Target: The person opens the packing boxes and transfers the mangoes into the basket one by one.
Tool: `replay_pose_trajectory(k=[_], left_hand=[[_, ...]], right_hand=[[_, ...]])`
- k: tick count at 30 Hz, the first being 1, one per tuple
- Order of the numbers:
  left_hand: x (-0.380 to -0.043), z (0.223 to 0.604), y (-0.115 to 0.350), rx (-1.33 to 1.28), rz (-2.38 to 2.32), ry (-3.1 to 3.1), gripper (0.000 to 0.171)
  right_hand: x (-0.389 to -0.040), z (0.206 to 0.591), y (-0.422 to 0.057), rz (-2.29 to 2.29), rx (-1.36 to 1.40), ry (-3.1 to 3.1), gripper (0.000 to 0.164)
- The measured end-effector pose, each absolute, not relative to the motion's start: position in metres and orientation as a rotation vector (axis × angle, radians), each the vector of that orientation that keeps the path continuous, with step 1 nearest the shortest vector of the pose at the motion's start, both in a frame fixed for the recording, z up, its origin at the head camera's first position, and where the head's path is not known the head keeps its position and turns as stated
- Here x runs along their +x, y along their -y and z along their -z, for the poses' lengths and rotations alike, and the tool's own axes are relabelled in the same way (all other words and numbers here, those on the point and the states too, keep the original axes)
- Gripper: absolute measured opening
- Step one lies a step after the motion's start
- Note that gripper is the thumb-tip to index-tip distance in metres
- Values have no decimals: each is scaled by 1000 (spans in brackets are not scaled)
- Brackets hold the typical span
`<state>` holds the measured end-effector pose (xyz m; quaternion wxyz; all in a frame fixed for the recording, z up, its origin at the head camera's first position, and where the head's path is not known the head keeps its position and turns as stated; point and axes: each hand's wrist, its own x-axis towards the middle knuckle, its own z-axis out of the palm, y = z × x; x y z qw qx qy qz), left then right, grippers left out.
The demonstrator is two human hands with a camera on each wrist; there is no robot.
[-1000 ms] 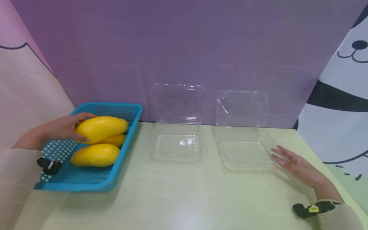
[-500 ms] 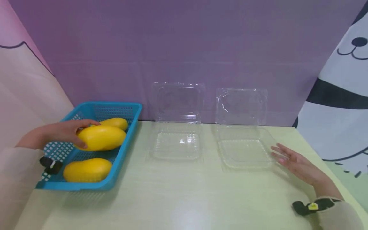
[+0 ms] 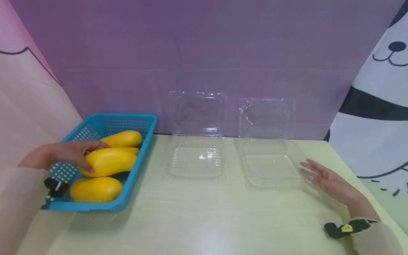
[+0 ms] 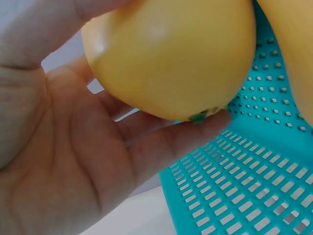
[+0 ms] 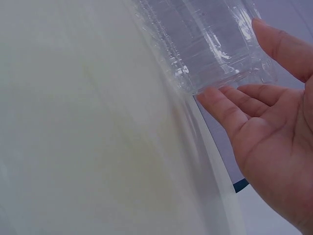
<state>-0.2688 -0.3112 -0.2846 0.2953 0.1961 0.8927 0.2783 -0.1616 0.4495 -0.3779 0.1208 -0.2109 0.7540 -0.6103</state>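
My left hand (image 3: pixel 71 154) grips the thick end of a yellow mango (image 3: pixel 109 162) inside the blue basket (image 3: pixel 127 198). The left wrist view shows the fingers (image 4: pixel 171 139) bent under the fruit and the thumb over it, with a small green spot at its end. Further mangoes lie around it: one behind (image 3: pixel 124 138) and one in front (image 3: pixel 95 189), with part of another peeking out behind the held one. At the right, my right hand (image 3: pixel 331 184) is spread with relaxed fingers at the side of a clear plastic clamshell box (image 3: pixel 271 182), holding nothing.
A second clear clamshell box (image 3: pixel 196 173) stands left of the first, its lid (image 3: pixel 197 115) raised like the other box's lid (image 3: pixel 267 118). Both stand on the pale table (image 3: pixel 204 212), near the purple backdrop (image 3: pixel 204 53) behind it.
The left hand has shifted forward toward the near side of the basket and lowered with its mango. Another mango in front has slid nearer the basket's front edge. The right hand stays put.
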Motion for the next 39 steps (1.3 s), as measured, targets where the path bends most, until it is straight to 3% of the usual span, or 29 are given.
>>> replay_pose_trajectory(k=[39], left_hand=[[-275, 302, 308, 463, -362, -2493, 92]], right_hand=[[-158, 378, -446, 1712, -542, -2280, 62]])
